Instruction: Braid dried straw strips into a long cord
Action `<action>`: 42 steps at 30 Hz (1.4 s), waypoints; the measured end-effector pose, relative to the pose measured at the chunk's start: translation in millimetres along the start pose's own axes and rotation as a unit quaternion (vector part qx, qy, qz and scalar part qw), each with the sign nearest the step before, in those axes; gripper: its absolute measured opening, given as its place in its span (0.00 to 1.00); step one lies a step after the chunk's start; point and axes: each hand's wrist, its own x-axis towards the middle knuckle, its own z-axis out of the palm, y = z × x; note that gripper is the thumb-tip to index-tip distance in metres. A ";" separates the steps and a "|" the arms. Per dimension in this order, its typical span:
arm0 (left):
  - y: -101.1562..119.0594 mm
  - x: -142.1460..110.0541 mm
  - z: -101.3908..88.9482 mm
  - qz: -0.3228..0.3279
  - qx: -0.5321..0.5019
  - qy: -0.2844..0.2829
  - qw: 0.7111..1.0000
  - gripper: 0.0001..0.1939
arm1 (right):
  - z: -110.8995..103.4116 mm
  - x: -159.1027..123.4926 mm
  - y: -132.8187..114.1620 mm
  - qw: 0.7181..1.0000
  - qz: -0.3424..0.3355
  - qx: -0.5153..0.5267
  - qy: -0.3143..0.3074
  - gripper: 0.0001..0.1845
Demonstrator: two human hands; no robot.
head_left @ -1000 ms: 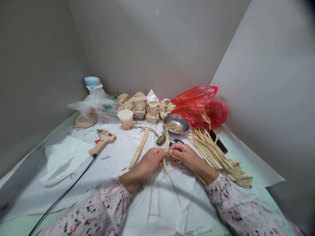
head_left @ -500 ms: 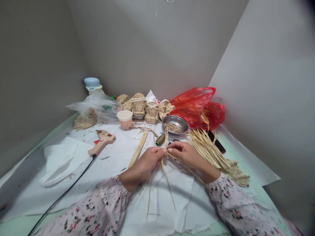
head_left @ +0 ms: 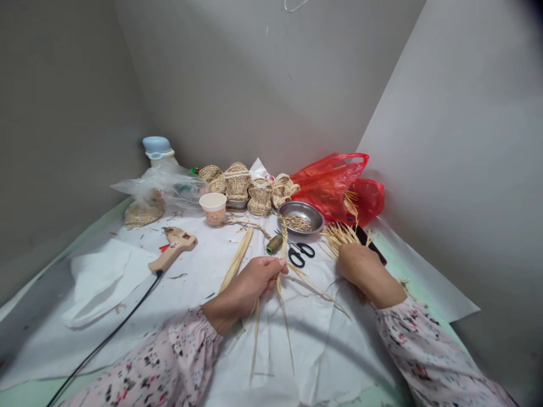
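My left hand (head_left: 250,280) is closed in a pinch on a thin braid of straw (head_left: 283,237), which runs away from it toward the metal bowl. Loose straw ends (head_left: 283,322) hang down from the pinch over the white paper. My right hand (head_left: 358,263) lies on the bundle of straw strips (head_left: 339,233) at the right, back of the hand up, its fingers hidden underneath. Black-handled scissors (head_left: 301,251) and a small green thread spool (head_left: 274,243) lie between the two hands.
A glue gun (head_left: 172,250) with a black cord lies at the left. Behind stand a paper cup (head_left: 213,207), a metal bowl (head_left: 301,215), several small woven straw pieces (head_left: 237,182), a red plastic bag (head_left: 335,183), a clear bag and a blue-capped bottle (head_left: 158,148). Grey walls close in on all sides.
My right hand let go of the braid and moved right onto the straw bundle, uncovering the scissors. My left hand kept its pinch on the braid.
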 end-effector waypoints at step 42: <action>1.6 4.5 0.4 0.014 -0.173 0.033 0.984 0.13 | -0.5 -53.0 -85.9 0.846 -0.450 0.246 0.146 0.15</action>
